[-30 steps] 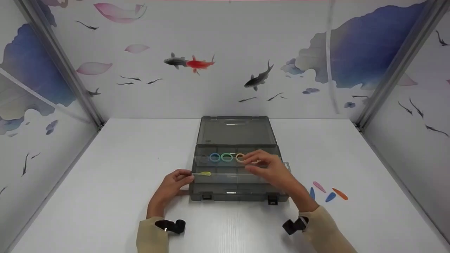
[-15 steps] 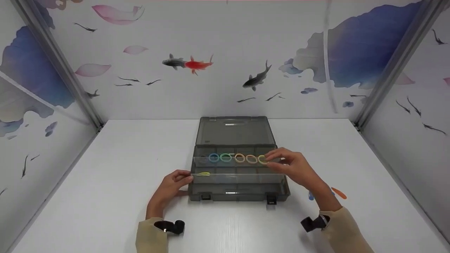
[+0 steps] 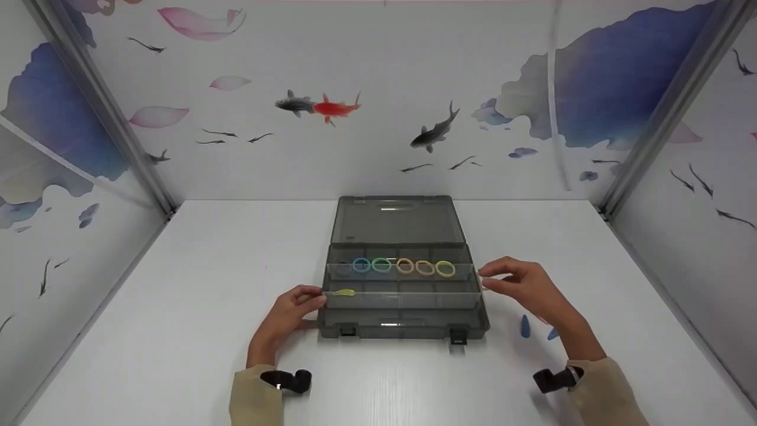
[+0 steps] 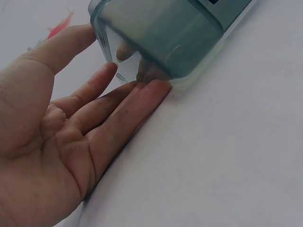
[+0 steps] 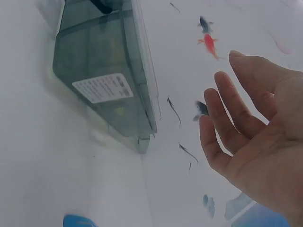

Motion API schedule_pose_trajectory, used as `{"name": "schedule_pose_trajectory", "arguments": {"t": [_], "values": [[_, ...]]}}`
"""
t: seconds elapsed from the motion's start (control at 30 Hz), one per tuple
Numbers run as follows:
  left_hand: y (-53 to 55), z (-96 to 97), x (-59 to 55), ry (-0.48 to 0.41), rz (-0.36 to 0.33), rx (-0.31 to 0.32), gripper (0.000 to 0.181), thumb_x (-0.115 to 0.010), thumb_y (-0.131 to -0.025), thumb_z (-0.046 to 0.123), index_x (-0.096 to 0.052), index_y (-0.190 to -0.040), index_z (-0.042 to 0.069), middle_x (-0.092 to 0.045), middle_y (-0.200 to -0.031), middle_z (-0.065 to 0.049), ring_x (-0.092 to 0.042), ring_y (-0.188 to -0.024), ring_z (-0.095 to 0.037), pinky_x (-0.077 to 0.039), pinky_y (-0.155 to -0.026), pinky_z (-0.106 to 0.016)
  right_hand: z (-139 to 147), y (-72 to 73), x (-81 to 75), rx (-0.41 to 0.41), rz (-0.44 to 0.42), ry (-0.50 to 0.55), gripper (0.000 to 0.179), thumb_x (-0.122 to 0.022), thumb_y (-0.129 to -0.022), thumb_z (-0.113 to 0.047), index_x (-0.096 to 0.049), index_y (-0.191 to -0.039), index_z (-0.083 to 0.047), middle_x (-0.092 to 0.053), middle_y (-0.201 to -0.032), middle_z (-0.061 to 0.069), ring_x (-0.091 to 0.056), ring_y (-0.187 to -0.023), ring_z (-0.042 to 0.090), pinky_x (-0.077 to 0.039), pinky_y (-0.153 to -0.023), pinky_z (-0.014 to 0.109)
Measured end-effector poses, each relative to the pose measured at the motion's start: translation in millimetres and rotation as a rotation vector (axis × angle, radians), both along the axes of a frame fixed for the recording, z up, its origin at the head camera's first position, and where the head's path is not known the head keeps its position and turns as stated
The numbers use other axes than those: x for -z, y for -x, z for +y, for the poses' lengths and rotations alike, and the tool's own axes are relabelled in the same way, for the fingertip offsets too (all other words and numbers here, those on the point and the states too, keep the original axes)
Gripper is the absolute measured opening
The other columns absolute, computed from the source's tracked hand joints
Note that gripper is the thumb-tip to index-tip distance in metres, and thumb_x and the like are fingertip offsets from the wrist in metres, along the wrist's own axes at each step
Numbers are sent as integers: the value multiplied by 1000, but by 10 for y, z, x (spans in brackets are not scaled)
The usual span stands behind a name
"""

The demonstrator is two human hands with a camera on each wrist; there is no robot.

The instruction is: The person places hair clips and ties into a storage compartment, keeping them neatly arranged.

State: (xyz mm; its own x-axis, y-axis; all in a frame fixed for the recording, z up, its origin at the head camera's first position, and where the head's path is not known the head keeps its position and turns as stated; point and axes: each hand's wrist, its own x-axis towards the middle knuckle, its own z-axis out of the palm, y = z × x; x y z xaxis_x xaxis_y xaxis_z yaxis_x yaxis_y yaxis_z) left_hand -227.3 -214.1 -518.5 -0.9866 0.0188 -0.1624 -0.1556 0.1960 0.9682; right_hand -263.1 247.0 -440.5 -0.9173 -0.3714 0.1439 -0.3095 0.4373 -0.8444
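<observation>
A grey see-through compartment box (image 3: 378, 331) stands with its lid (image 3: 396, 222) folded back. Several small hair ties lie in a row across it, among them a blue hair tie (image 3: 361, 265), a green hair tie (image 3: 381, 265) and a yellow hair tie (image 3: 445, 268). A yellow hair clip (image 3: 344, 292) sits near the left end of the row in front. My left hand (image 3: 290, 310) touches the box's left side with nearly straight fingers, thumb against its edge (image 4: 90, 109). My right hand (image 3: 529, 290) hovers off the right side, fingers relaxed and empty in the right wrist view (image 5: 255, 118).
On the table (image 3: 201, 266) to the right lie a blue hair clip (image 3: 525, 326) and another blue clip (image 3: 553, 334) partly behind the right forearm. A white label (image 5: 104, 88) is on the box's side. Printed panels (image 3: 378, 165) enclose the table.
My right hand has moved rightward from above the hair ties to beyond the box's right side, uncovering the row. The right forearm now hides the pink and orange clips. My left hand stays put.
</observation>
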Motion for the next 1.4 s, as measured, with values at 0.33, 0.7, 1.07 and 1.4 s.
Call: {"name": "schedule_pose_trajectory", "arguments": {"t": [0.33,0.7,1.07,1.4], "values": [[7,1,-5,-15,-7,5,50,-72,-93,36,-59,-130,5,-66,-127,-12,-60,-119,-22,-56,-96,-45,334,53,158,-14,-3,-112,26,-73,-93,-27,-73,-115,-15,-67,-123,7,-65,-110,10,-54,-88,18],[-16,12,16,-15,-8,9,51,-72,-93,36,-58,-131,4,-64,-131,-13,-60,-118,-22,-57,-95,-44,692,147,306,-102,-86,-138,37,-72,-93,-25,-68,-125,-6,-58,-139,17,-57,-117,-1,-50,-92,17],[-17,7,4,-40,-10,11,51,-71,-94,33,-56,-133,3,-62,-135,-16,-60,-118,-21,-58,-92,-41,826,134,398,-250,-120,-187,36,-70,-94,-22,-68,-128,-11,-53,-145,22,-43,-118,-21,-48,-100,26],[-31,18,-24,-26,-10,3,53,-72,-93,35,-57,-132,4,-63,-133,-15,-60,-118,-22,-58,-93,-42,859,141,421,-355,-153,-213,37,-75,-88,-16,-70,-125,-11,-46,-150,26,-48,-123,-13,-44,-99,15]]}}
